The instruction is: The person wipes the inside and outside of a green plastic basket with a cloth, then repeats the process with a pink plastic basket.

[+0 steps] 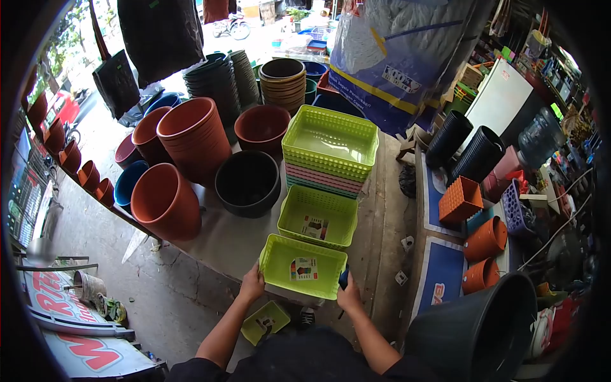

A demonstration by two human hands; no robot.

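A lime green plastic basket (302, 283) with a printed label inside is held at the near edge of the table. My left hand (252, 284) grips its left side near the rim, fingers partly hidden. My right hand (349, 295) is closed at its right end, with a small dark blue object (344, 278) between hand and rim; its kind I cannot tell. Just beyond lies a second green basket (347, 219), also labelled. Behind that rises a stack of baskets (328, 165) in green, pink and teal. Another green basket (280, 311) is low down, below my left forearm.
Terracotta-coloured pots (162, 207) and a black pot (248, 184) stand on the table (223, 251) to the left. A large dark bin (471, 325) is close on the right. Black bags (159, 38) hang at upper left, and a big plastic-wrapped pack (394, 70) stands behind.
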